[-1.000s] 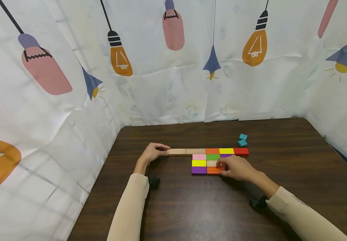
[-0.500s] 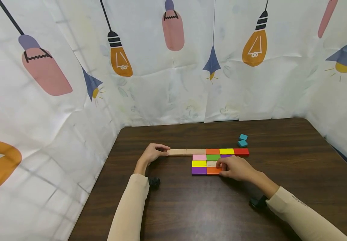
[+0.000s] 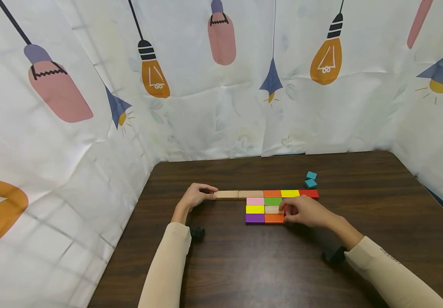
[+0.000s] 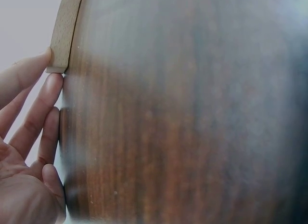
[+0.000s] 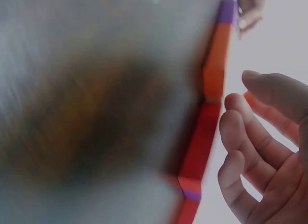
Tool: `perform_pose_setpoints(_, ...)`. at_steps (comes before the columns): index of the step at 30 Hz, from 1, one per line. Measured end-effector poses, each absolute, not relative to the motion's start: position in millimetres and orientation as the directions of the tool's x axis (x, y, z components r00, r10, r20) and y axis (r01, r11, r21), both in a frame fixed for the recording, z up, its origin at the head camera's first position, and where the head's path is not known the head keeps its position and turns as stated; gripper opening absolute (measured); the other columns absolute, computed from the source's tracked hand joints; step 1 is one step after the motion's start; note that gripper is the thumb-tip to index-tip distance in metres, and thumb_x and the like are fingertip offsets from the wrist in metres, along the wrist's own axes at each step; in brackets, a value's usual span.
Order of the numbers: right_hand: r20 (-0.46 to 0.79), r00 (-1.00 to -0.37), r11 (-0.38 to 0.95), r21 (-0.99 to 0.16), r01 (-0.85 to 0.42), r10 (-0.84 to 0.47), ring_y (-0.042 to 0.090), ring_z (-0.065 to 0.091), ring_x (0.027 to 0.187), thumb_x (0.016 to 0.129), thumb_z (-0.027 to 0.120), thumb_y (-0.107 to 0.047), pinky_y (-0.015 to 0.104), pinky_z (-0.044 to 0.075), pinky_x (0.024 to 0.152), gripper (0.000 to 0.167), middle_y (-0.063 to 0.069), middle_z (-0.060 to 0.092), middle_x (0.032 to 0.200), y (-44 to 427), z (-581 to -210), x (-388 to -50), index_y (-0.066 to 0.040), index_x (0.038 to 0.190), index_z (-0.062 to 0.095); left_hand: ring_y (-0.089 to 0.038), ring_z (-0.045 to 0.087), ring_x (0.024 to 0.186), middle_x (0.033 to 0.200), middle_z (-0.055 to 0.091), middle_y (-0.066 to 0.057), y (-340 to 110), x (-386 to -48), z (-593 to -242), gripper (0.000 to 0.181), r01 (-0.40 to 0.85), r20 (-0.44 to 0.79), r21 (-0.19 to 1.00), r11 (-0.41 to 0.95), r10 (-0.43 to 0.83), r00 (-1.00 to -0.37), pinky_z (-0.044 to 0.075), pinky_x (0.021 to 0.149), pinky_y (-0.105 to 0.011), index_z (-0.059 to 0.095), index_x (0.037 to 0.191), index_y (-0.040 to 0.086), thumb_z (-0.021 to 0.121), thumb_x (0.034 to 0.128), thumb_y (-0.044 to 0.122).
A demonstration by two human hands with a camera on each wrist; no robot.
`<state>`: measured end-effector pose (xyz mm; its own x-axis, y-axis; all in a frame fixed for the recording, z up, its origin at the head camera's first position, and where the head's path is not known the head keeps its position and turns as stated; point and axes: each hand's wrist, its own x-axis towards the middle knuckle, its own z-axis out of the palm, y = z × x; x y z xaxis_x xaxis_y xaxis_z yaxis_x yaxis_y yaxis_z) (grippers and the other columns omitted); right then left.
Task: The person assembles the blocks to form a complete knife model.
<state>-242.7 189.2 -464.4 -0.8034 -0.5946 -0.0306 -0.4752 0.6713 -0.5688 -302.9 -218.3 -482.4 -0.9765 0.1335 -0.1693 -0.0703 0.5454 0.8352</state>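
Flat wooden blocks lie joined in rows on the dark table. Plain blocks (image 3: 226, 194) form the left arm of the back row; my left hand (image 3: 196, 195) touches their left end. In the left wrist view its fairly straight fingers meet the end of the plain block (image 4: 66, 33). My right hand (image 3: 308, 211) hovers at the right side of the front rows, beside the orange block (image 3: 274, 219). In the right wrist view its fingers are loosely bent next to a red block (image 5: 199, 142), with nothing between them; the hand partly hides blocks in the head view.
Two teal blocks (image 3: 311, 184) lie apart behind the red block (image 3: 309, 193) at the right end of the back row. Beyond the dark table (image 3: 225, 265) hangs a white curtain (image 3: 190, 128) printed with lamps.
My right hand has shifted slightly right, away from the front rows, and a bit of red shows beside its fingers. The left hand and the blocks look unmoved.
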Motion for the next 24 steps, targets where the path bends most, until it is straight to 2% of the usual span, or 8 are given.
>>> perform_pose_setpoints(10, 0.067, -0.905, 0.681, -0.636, -0.363, -0.42, 0.016, 0.056, 0.074, 0.094, 0.075, -0.019, 0.026, 0.049, 0.063, 0.026, 0.001, 0.065, 0.092, 243.7, -461.3, -282.2, -0.006, 0.116, 0.07, -0.028, 0.061, 0.117, 0.119, 0.073, -0.003, -219.0, -302.3, -482.6, 0.024, -0.08, -0.175, 0.832, 0.55, 0.123, -0.977, 0.045, 0.109, -0.054, 0.081, 0.112, 0.022, 0.083, 0.088, 0.021)
perform_pose_setpoints(14, 0.056, -0.941, 0.695, -0.66, -0.287, -0.335, 0.018, 0.059, 0.077, 0.097, 0.071, -0.017, 0.027, 0.05, 0.064, 0.026, 0.007, 0.066, 0.096, 269.3, -468.4, -299.6, -0.004, 0.12, 0.068, -0.028, 0.062, 0.115, 0.119, 0.073, -0.004, -218.8, -302.5, -481.8, 0.025, -0.076, -0.173, 0.829, 0.553, 0.126, -0.977, 0.046, 0.109, -0.053, 0.081, 0.113, 0.021, 0.082, 0.0887, 0.021)
perform_pose_setpoints(19, -0.001, -0.95, 0.683, -0.695, -0.224, -0.312, 0.018, 0.062, 0.078, 0.099, 0.067, -0.013, 0.029, 0.053, 0.066, 0.029, 0.012, 0.066, 0.098, 289.4, -475.0, -314.1, -0.002, 0.126, 0.066, -0.027, 0.063, 0.113, 0.118, 0.073, -0.005, -218.6, -302.5, -482.7, 0.024, -0.075, -0.172, 0.828, 0.556, 0.126, -0.977, 0.046, 0.108, -0.052, 0.081, 0.113, 0.02, 0.082, 0.089, 0.021)
perform_pose_setpoints(24, -0.072, -0.932, 0.675, -0.71, -0.203, -0.355, 0.02, 0.056, 0.077, 0.1, 0.065, -0.012, 0.031, 0.048, 0.063, 0.034, 0.012, 0.065, 0.097, 298.2, -478.3, -323.0, -0.002, 0.133, 0.063, -0.026, 0.063, 0.112, 0.116, 0.074, -0.004, -217.6, -302.4, -483.1, 0.023, -0.068, -0.165, 0.827, 0.559, 0.125, -0.978, 0.046, 0.108, -0.053, 0.081, 0.112, 0.02, 0.082, 0.0889, 0.02)
